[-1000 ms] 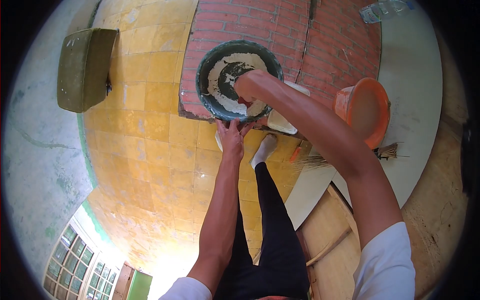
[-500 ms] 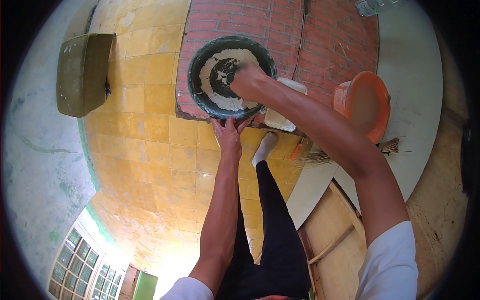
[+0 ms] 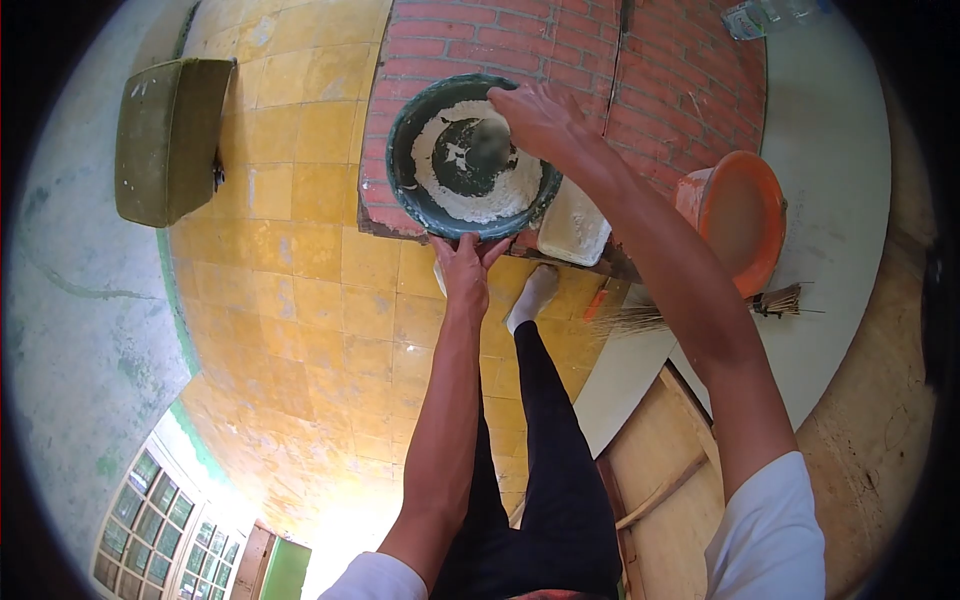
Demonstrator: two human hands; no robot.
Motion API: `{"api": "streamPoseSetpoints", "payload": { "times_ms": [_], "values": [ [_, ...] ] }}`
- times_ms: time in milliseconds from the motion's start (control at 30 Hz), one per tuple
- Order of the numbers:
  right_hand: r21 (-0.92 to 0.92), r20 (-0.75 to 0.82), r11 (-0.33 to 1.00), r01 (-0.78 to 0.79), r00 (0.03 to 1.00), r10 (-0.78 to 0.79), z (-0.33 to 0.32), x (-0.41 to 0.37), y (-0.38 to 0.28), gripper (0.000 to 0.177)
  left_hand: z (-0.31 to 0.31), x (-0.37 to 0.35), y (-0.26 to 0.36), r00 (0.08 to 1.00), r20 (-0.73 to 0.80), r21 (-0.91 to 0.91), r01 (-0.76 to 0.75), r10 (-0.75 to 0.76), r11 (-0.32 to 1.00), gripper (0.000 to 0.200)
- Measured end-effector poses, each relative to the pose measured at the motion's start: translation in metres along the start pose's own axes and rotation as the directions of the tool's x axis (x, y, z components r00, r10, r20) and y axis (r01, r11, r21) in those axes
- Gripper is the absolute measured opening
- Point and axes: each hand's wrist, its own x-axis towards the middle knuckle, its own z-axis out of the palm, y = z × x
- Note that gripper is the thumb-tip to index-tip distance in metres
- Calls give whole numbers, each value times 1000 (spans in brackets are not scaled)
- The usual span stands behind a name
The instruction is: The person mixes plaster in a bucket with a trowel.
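Note:
A dark green basin (image 3: 402, 196) stands on a red brick-patterned surface, with white flour-like powder (image 3: 485, 205) in a ring around its bare middle. My left hand (image 3: 466, 268) grips the near rim from below, its fingers spread along the outer wall. Over the far right part of the basin, my right hand (image 3: 540, 122) is bent with its fingers curled together. What those fingers hold, if anything, cannot be made out; a blurred grey-green patch lies just below them, inside the basin. Beside the basin, partly behind my right forearm, is a white rectangular tray (image 3: 575, 225).
To the right is an orange bucket (image 3: 772, 215) near a stick broom (image 3: 640, 318). A clear plastic bottle (image 3: 748, 20) lies at the upper right. An olive block-shaped seat (image 3: 165, 140) stands on the yellow tiled floor (image 3: 300, 270) at the left.
My right hand has lifted from the middle of the basin toward its far right rim. My left hand stays on the near rim. The whole view has shifted slightly.

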Motion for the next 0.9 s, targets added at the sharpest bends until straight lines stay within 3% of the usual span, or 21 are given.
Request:
{"api": "streamPoseSetpoints", "payload": {
  "times_ms": [67,200,267,367,500,567,700,900],
  "values": [
    [-11,-171,1000,-21,985,19,20,0,-1,13,-3,3,-2,997,66,-33,-37,39,999,87],
    [68,-168,991,-112,978,122,46,-20,-17,13,-3,3,-1,996,73,-59,-40,44,997,88],
    [171,-172,961,-216,954,245,61,-34,-35,15,-4,3,1,996,84,-37,-36,39,999,87],
    [313,-206,937,-155,952,226,74,-48,-59,15,-8,5,-1,993,113,-53,-19,25,998,84],
    [373,-232,919,-124,947,222,60,-33,-65,18,-9,7,1,992,127,-22,-14,17,1000,82],
    [300,-356,923,-241,869,343,46,-18,-49,23,-6,4,3,997,80,-19,-6,7,1000,79],
    [224,-360,943,-246,878,314,61,9,-43,20,-2,1,9,997,72,13,-10,9,1000,76],
    [48,-299,998,-31,953,44,85,1,-108,20,-14,10,3,981,194,120,-37,13,992,65]
  ]
}}
